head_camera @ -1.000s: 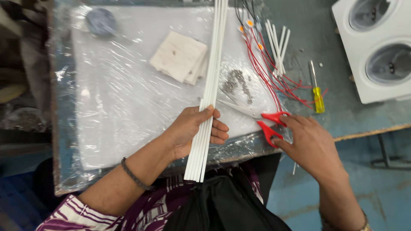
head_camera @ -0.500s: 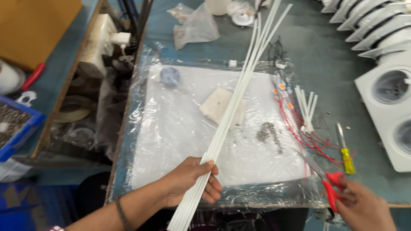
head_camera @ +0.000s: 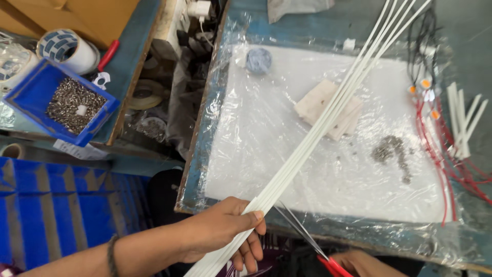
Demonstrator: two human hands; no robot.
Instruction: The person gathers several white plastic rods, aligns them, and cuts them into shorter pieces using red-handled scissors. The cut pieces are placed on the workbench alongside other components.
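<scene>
Left hand (head_camera: pixel 220 236) gripping white tubes (head_camera: pixel 328 118)

Its grip is clamped on their near ends; red-handled scissors (head_camera: pixel 307 238) just beside, blades apart, held by right hand (head_camera: pixel 366 264), grip mostly hidden.

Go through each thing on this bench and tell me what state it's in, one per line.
Left hand: closed around the white tubes.
White tubes: bundled, slanting across the mat.
Scissors: blades open near the tubes, held by the right hand.
Right hand: mostly out of frame.
Blue tray: filled with small metal parts.
Red wires: loose, tangled.
</scene>
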